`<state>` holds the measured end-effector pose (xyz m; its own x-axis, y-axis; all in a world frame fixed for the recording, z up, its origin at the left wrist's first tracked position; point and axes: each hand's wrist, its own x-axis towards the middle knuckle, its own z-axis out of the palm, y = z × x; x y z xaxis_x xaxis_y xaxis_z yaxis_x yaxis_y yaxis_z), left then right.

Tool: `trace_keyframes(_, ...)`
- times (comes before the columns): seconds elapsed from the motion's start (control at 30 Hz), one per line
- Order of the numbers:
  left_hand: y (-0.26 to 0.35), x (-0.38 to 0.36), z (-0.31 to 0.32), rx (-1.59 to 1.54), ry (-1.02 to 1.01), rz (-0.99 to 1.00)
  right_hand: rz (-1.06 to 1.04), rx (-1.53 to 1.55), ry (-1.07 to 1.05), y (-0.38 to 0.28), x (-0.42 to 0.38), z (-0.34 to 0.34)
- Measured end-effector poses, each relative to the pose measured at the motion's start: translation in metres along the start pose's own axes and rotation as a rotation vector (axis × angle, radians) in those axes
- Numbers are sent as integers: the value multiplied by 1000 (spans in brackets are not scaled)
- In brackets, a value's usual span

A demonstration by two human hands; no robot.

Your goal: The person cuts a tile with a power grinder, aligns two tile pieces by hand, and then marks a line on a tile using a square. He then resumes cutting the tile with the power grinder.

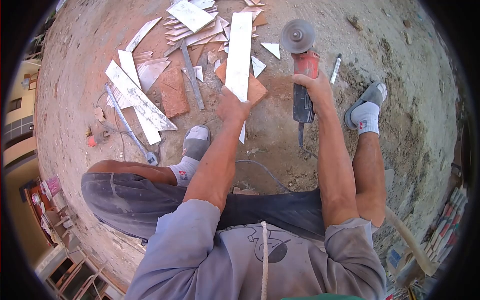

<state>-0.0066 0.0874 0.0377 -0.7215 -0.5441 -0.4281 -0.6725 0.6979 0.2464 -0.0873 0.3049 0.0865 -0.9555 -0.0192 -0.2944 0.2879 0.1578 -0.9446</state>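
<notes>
My left hand [233, 106] grips the near part of a long white tile strip [239, 50], which lies over a reddish brick [257, 91] on the ground. The strip tapers to a point just below my fingers. In my right hand [316, 90] is an angle grinder [305, 65], red and black, held by its body with the round disc at the far end. The disc is to the right of the strip, apart from it. From the grinder's near end a cord runs down and left across the dirt.
Cut tile pieces [192, 16] lie heaped at the far side, with a metal bar [192, 75] and another brick [173, 92] nearer. To the left are more tile strips [137, 92] and a tape measure [151, 158]. A marker [336, 69] lies right of the grinder.
</notes>
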Motion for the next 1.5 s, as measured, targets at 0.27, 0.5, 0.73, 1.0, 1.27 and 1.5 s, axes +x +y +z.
trace_keyframes(0.27,-2,1,-2,-28,10,-4,-39,-270,-88,1,10,23)
trace_keyframes(0.5,-1,1,-3,-36,-39,-8,-22,-358,-90,13,10,22)
trace_keyframes(0.73,-2,8,1,5,-13,-3,-44,-373,-46,18,8,22)
trace_keyframes(1.0,-1,6,-3,39,1,16,-55,-352,-78,8,-3,18)
trace_keyframes(1.27,1,8,2,79,26,-7,-89,-430,-19,18,1,16)
trace_keyframes(1.5,0,6,1,18,21,-17,-55,-484,-14,13,3,20)
